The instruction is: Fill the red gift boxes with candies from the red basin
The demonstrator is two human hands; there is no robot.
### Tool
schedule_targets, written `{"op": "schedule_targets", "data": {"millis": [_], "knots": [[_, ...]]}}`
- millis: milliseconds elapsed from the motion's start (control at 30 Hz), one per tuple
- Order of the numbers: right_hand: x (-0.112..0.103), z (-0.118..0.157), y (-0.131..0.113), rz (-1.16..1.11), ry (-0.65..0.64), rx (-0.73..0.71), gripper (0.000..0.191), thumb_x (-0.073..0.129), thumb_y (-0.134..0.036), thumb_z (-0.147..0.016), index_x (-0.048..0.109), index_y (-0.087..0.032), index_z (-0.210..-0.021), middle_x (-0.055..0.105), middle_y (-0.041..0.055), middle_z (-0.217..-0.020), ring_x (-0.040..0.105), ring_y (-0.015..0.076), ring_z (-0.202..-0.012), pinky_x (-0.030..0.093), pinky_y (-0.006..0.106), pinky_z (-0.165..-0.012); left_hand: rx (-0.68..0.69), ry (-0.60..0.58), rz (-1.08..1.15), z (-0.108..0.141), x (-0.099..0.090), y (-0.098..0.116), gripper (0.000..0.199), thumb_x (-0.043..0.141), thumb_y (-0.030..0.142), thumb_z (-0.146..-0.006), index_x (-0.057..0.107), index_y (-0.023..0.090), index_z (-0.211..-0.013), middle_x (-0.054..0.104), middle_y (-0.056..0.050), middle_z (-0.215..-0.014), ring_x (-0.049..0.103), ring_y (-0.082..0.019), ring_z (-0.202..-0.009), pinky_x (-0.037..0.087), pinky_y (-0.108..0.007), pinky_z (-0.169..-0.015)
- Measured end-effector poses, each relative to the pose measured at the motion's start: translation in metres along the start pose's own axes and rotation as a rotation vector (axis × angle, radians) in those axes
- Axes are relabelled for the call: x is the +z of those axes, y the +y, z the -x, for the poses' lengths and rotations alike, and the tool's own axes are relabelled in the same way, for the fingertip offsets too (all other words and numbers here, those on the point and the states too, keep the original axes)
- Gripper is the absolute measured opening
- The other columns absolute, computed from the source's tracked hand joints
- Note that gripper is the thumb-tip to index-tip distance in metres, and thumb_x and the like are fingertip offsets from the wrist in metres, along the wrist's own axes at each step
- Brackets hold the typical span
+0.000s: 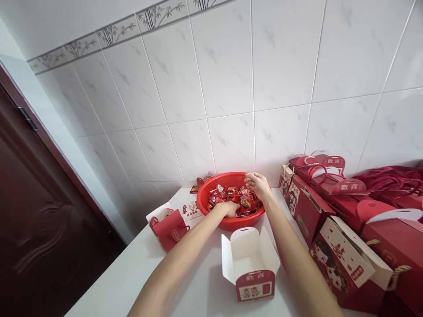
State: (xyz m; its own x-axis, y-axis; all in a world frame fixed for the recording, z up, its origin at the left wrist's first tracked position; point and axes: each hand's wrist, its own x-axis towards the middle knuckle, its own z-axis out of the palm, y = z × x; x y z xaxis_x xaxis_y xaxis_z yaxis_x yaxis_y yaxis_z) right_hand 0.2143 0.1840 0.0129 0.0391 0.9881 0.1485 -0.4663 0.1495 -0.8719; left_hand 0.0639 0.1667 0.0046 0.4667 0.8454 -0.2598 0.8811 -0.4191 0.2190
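A red plastic basket (pixel 211 220) stands against the wall, holding several red-wrapped packets (pixel 246 201). My left hand (pixel 229 208) reaches down into it, fingers bent among the packets; their tips and anything under them are hidden. Over the basket's right rim is my right hand (pixel 257 184), raised above the packets with its fingers curled together; whether something small is between them cannot be made out. Nearer to me, between my forearms, an open box (pixel 255 285) with a white inside and raised flaps looks bare within.
Left of the basket lie an open red box (pixel 170 230) and a printed card (pixel 191 210). Rows of red gift boxes (pixel 310 207) with rope handles fill the right side of the white table (pixel 132 277). A tiled wall rises behind.
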Motion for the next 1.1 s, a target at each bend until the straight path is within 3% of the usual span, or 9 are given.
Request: {"op": "schedule_targets", "data": {"millis": [167, 233, 400, 600, 733, 800, 933, 1100], "knots": [[-0.002, -0.001, 0.0, 0.0, 0.001, 0.015, 0.03, 0.08, -0.033, -0.051, 0.058, -0.018, -0.065, 0.063, -0.0001, -0.059, 0.051, 0.0072, -0.047, 0.039, 0.02, -0.046, 0.012, -0.023, 0.022, 0.003, -0.002, -0.008, 0.036, 0.071, 0.015, -0.056, 0.073, 0.023, -0.091, 0.076, -0.008, -0.088, 0.071, -0.03, -0.083, 0.052, -0.032, -0.072], [-0.003, 0.001, 0.002, 0.057, -0.003, 0.03, 0.027, 0.079, -0.031, -0.055, 0.058, -0.018, -0.065, 0.064, 0.0006, -0.06, 0.053, 0.0081, -0.048, 0.04, 0.02, -0.047, 0.019, 0.02, 0.075, 0.003, -0.004, -0.011, 0.036, 0.072, 0.018, -0.059, 0.073, 0.023, -0.095, 0.074, -0.006, -0.085, 0.07, -0.028, -0.083, 0.052, -0.031, -0.071], [-0.002, 0.002, 0.006, 0.272, 0.079, 0.06, 0.019, 0.076, -0.028, -0.067, 0.061, -0.017, -0.065, 0.066, 0.0027, -0.066, 0.06, 0.011, -0.059, 0.047, 0.02, -0.054, 0.098, 0.397, 0.5, 0.005, -0.005, -0.014, 0.043, 0.072, 0.013, -0.057, 0.07, 0.02, -0.1, 0.071, -0.002, -0.093, 0.066, -0.024, -0.09, 0.052, -0.03, -0.079], [0.003, 0.008, 0.006, 0.404, -0.018, 0.167, 0.024, 0.071, -0.04, -0.079, 0.066, -0.017, -0.078, 0.07, 0.0061, -0.083, 0.063, 0.0143, -0.07, 0.051, 0.02, -0.054, 0.21, 0.585, 0.907, 0.011, -0.005, -0.01, 0.04, 0.07, 0.013, -0.062, 0.066, 0.021, -0.1, 0.067, -0.001, -0.108, 0.061, -0.02, -0.102, 0.051, -0.029, -0.085], [0.003, 0.013, 0.005, 0.376, -0.145, 0.185, 0.024, 0.074, -0.038, -0.077, 0.069, -0.016, -0.086, 0.07, 0.0071, -0.093, 0.062, 0.0144, -0.07, 0.053, 0.022, -0.052, 0.133, 0.599, 1.008, 0.011, -0.004, -0.009, 0.044, 0.069, 0.011, -0.063, 0.065, 0.022, -0.106, 0.067, -0.001, -0.111, 0.062, -0.019, -0.101, 0.052, -0.029, -0.084], [0.001, 0.014, 0.005, 0.355, -0.153, 0.151, 0.02, 0.078, -0.03, -0.072, 0.068, -0.016, -0.081, 0.069, 0.0051, -0.088, 0.061, 0.0128, -0.067, 0.051, 0.021, -0.051, 0.086, 0.598, 1.037, 0.011, -0.003, -0.009, 0.047, 0.071, 0.01, -0.064, 0.064, 0.023, -0.108, 0.066, -0.002, -0.115, 0.062, -0.02, -0.103, 0.052, -0.03, -0.085], [-0.004, 0.011, 0.008, 0.318, -0.038, 0.099, 0.02, 0.081, -0.016, -0.065, 0.062, -0.016, -0.07, 0.066, 0.0006, -0.069, 0.061, 0.0105, -0.059, 0.051, 0.019, -0.053, 0.069, 0.564, 1.026, 0.009, -0.001, -0.01, 0.054, 0.076, 0.015, -0.066, 0.061, 0.021, -0.117, 0.067, -0.006, -0.12, 0.063, -0.023, -0.109, 0.052, -0.033, -0.09], [-0.009, 0.005, 0.012, 0.215, 0.085, 0.042, 0.023, 0.078, -0.013, -0.064, 0.055, -0.017, -0.067, 0.064, -0.0006, -0.067, 0.063, 0.0118, -0.062, 0.053, 0.021, -0.055, -0.02, 0.622, 0.935, 0.005, 0.0, -0.012, 0.05, 0.078, 0.02, -0.068, 0.063, 0.019, -0.116, 0.064, -0.009, -0.129, 0.057, -0.026, -0.122, 0.045, -0.035, -0.102]]}}
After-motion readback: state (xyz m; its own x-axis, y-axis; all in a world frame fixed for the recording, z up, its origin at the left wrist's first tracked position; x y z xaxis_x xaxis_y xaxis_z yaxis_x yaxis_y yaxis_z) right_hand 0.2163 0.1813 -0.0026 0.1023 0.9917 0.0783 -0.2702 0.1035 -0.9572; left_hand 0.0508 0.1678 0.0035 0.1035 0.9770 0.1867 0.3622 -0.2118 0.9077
